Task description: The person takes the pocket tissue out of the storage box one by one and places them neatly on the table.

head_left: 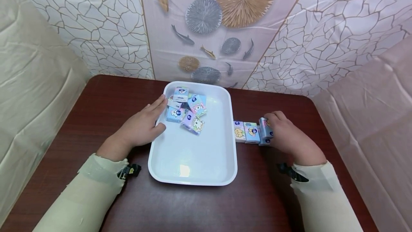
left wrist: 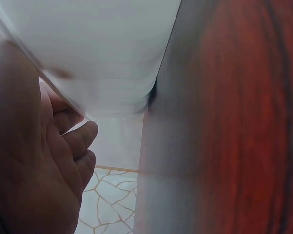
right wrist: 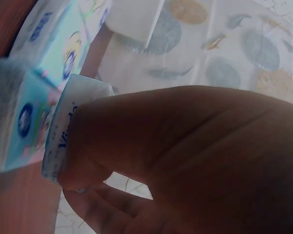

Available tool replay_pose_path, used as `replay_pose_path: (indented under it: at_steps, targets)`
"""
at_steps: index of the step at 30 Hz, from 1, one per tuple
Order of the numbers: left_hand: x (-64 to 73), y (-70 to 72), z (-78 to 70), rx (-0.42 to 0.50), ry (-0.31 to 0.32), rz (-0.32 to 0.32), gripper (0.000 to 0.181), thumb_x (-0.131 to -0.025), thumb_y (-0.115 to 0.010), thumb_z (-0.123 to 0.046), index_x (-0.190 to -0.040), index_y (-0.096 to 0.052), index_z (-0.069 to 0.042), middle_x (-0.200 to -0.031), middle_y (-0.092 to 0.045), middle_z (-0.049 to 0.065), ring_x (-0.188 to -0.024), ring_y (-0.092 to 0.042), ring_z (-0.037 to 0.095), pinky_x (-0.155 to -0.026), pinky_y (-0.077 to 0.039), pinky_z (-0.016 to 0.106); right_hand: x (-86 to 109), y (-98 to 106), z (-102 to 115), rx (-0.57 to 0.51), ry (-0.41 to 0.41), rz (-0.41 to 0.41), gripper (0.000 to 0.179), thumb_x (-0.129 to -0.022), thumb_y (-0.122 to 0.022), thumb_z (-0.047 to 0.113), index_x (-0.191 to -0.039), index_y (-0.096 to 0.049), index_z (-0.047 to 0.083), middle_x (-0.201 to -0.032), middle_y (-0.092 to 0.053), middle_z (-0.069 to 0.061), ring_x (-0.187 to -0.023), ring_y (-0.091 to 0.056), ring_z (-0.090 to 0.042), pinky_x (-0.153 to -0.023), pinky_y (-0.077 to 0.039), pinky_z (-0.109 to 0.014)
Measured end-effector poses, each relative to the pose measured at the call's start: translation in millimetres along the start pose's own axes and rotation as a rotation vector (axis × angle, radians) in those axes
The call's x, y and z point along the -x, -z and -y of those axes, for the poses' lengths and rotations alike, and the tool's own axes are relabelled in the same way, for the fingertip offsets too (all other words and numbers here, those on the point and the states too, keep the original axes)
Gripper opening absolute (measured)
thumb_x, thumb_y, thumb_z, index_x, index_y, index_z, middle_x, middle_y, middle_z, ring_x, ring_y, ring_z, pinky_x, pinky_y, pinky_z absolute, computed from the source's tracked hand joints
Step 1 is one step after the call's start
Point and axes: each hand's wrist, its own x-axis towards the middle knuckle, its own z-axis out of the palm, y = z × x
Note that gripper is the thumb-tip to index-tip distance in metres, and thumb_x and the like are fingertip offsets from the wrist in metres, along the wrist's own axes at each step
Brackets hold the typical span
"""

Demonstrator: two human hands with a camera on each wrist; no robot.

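My left hand [head_left: 141,124] rests on the left rim of a white tray [head_left: 193,160], its fingers fairly straight; the left wrist view shows the fingers along the tray's outer side. Several small tissue packs lie loosely at the tray's far left, among them a purple pack [head_left: 192,122] and a blue pack [head_left: 197,104]. Right of the tray, my right hand [head_left: 288,133] pinches a blue tissue pack [right wrist: 63,131] between thumb and fingers. That pack is tilted over the right end of a row of packs, where a yellow-dog pack [head_left: 252,133] lies beside it.
The row of packs begins right against the tray's right side, with a pale pack [head_left: 239,131]. A dark reddish-brown table [head_left: 199,210] carries everything. Patterned cloth [head_left: 112,28] hangs behind it, and plain pale cloth [head_left: 370,81] borders the sides.
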Motion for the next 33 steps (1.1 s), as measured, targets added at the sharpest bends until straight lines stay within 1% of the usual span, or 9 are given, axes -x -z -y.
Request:
replay_pose_path:
  at_steps: [6,11,17,22,27,33]
  targets:
    - [-0.7,-0.1,0.3,0.005,-0.004,0.002,0.079,-0.102,-0.049,-0.034,-0.17,-0.013,-0.017,-0.179,-0.002,-0.005,-0.163,-0.022,0.026,-0.133,-0.018,0.052,3.1,-2.9,-13.2,-0.001,-0.025,0.006,0.082,-0.084,-0.074,-0.006,-0.156,-0.037,-0.002,-0.156,-0.032,-0.029,-0.128,-0.047,-0.044,-0.107,-0.05,-0.065]
    - [-1.4,-0.2,-0.1,0.008,-0.006,0.001,0.079,-0.102,-0.05,-0.034,-0.17,-0.013,-0.017,-0.179,-0.002,-0.005,-0.163,-0.022,0.026,-0.133,-0.018,0.052,4.3,-5.1,-26.9,0.011,-0.031,0.008,0.077,-0.085,-0.067,-0.009,-0.155,-0.037,-0.004,-0.154,-0.033,-0.03,-0.128,-0.048,-0.045,-0.109,-0.048,-0.066]
    - [-0.7,0.0,-0.2,0.009,0.002,0.009,0.08,-0.102,-0.048,-0.035,-0.17,-0.011,-0.018,-0.179,0.0,-0.006,-0.164,-0.02,0.025,-0.133,-0.019,0.052,6.5,-5.9,-39.8,0.012,-0.05,0.017,0.077,-0.084,-0.068,-0.008,-0.155,-0.037,-0.006,-0.152,-0.033,-0.032,-0.128,-0.046,-0.045,-0.109,-0.047,-0.067]
    - [-0.3,-0.2,0.0,0.011,0.012,0.015,0.08,-0.102,-0.048,-0.035,-0.17,-0.011,-0.019,-0.178,0.001,-0.008,-0.164,-0.02,0.025,-0.133,-0.019,0.052,6.6,-9.5,-46.6,0.006,-0.065,0.028,0.075,-0.085,-0.067,-0.008,-0.154,-0.037,-0.006,-0.152,-0.033,-0.032,-0.128,-0.043,-0.045,-0.11,-0.046,-0.067]
    - [-0.4,-0.1,0.9,0.009,0.007,0.01,0.08,-0.102,-0.048,-0.035,-0.17,-0.011,-0.019,-0.178,0.0,-0.007,-0.163,-0.021,0.028,-0.132,-0.019,0.053,6.3,-14.4,-51.7,-0.008,-0.079,0.04,0.074,-0.085,-0.066,-0.008,-0.153,-0.038,-0.004,-0.152,-0.034,-0.03,-0.129,-0.043,-0.046,-0.111,-0.045,-0.068]
    - [-0.6,-0.8,0.4,0.017,0.005,0.005,0.079,-0.102,-0.049,-0.034,-0.17,-0.012,-0.018,-0.179,-0.001,-0.007,-0.163,-0.021,0.027,-0.133,-0.018,0.052,8.5,-19.2,-55.0,-0.029,-0.095,0.042,0.076,-0.085,-0.068,-0.008,-0.154,-0.037,-0.002,-0.153,-0.033,-0.03,-0.128,-0.043,-0.046,-0.11,-0.045,-0.069]
